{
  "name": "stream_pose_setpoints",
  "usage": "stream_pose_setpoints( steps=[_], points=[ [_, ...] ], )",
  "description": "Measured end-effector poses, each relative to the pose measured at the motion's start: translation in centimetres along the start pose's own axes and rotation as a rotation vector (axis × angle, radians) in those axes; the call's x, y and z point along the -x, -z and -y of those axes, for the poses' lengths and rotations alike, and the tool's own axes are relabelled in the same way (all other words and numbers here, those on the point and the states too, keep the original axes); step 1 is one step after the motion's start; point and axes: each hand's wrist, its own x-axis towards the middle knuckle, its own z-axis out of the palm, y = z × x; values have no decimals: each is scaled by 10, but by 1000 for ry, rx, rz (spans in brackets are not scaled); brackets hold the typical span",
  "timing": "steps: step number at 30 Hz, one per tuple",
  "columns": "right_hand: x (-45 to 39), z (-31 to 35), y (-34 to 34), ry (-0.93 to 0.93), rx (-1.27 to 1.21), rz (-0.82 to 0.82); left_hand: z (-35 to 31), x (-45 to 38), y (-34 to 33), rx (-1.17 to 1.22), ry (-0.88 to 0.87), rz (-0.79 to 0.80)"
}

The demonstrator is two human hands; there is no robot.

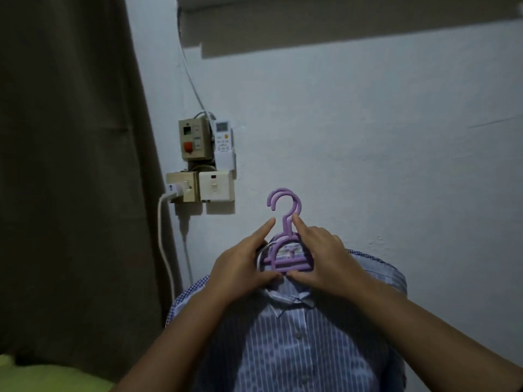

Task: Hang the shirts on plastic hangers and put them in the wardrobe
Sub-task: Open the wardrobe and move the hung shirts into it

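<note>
Both the left hand (pixel 243 267) and right hand (pixel 322 261) pinch the striped shirt's (pixel 285 349) collar, hiding the purple hangers' (pixel 285 250) shoulders; hem cut off at 6 o'clock.

smooth plastic hanger (pixel 285 222), striped cloth shirt (pixel 291 349)

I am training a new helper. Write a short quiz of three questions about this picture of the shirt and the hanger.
1. True or false: the purple hanger already sits inside the striped shirt.
2. Which hand touches the hanger's neck with its forefinger: left hand or right hand?
3. What hangs on the wall beside the switches?

Key: 1 true; 2 right hand; 3 a white remote control in its holder.
</note>
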Motion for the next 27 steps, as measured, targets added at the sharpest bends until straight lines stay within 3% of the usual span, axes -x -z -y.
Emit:
stream_pose_setpoints(
  steps=[6, 10, 15, 22, 27],
  points=[
    [64, -39, 73, -122, -11, -131, -46, -33, -40, 51, -197, -51],
    [126, -76, 128, -197, 249, -180, -95, -56, -63, 89, -282, -29],
    [191, -115, 208, -272, 646, -88, -182, -85, -87, 181, -415, -10],
    [267, -140, 328, -341, 946, -112, -319, -110, -130, 371, -578, 25],
    [334, -139, 404, -428, 1141, -118, -419, -114, -160, 528, -679, 163]
  ],
)
